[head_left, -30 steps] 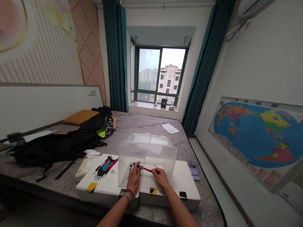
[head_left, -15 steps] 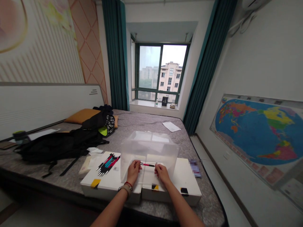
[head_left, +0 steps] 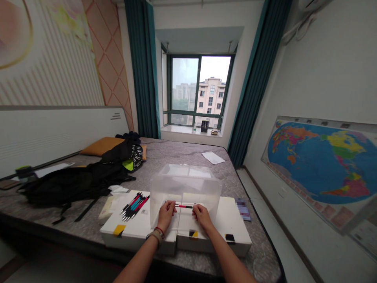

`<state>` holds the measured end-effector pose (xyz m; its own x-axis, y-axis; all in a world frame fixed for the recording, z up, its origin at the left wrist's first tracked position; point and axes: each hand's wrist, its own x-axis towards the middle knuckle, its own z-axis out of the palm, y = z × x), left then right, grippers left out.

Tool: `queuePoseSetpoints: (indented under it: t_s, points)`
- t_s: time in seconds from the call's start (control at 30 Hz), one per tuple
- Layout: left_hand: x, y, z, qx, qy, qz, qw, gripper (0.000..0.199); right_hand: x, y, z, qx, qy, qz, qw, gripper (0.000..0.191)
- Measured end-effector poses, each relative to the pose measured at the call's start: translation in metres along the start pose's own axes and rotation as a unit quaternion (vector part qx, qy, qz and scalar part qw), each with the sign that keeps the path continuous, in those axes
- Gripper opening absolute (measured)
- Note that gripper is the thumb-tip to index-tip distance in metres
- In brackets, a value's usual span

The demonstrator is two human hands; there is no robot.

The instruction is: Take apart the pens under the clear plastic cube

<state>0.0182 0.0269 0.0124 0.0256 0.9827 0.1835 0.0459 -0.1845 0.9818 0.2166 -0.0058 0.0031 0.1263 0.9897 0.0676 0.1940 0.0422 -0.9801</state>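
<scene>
A red and black pen (head_left: 184, 206) is held level between my two hands. My left hand (head_left: 167, 213) pinches its left end, and my right hand (head_left: 202, 215) pinches the right end. Just behind them a clear plastic box (head_left: 188, 184) stands on two white boxes (head_left: 129, 232) lying side by side. Several pens (head_left: 134, 206), red, blue and black, lie in a bunch on the left white box, left of the clear box.
The white boxes rest on a grey mattress (head_left: 173, 153). A black backpack (head_left: 73, 181) and an orange cushion (head_left: 101, 146) lie at the left. White paper (head_left: 213, 157) is further back, and a purple item (head_left: 244, 210) lies at the right.
</scene>
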Motion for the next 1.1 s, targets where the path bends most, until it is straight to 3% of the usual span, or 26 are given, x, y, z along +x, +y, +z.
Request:
queuePoseSetpoints:
  t_s: [0.3,0.47,0.73,0.87,1.1]
  points:
    - [-0.001,-0.002,0.0,0.024,0.015,-0.009,1.0,0.047,-0.001,-0.001,0.001,0.04,0.003,-0.017,0.999,0.025]
    - [0.0,-0.002,0.001,0.01,0.013,-0.008,1.0,0.049,-0.001,-0.005,0.002,0.073,0.001,0.025,0.997,0.031]
    - [-0.002,0.006,-0.001,0.018,-0.002,0.005,1.0,0.049,-0.004,-0.01,0.003,-0.038,-0.006,0.022,0.999,0.051]
    - [-0.001,0.001,0.0,0.015,-0.003,0.009,1.0,0.046,-0.003,-0.008,0.003,-0.048,-0.006,0.004,0.999,0.047]
    - [-0.002,0.003,0.0,0.006,0.018,0.0,1.0,0.046,-0.006,-0.012,0.003,0.038,0.001,0.01,0.999,0.042]
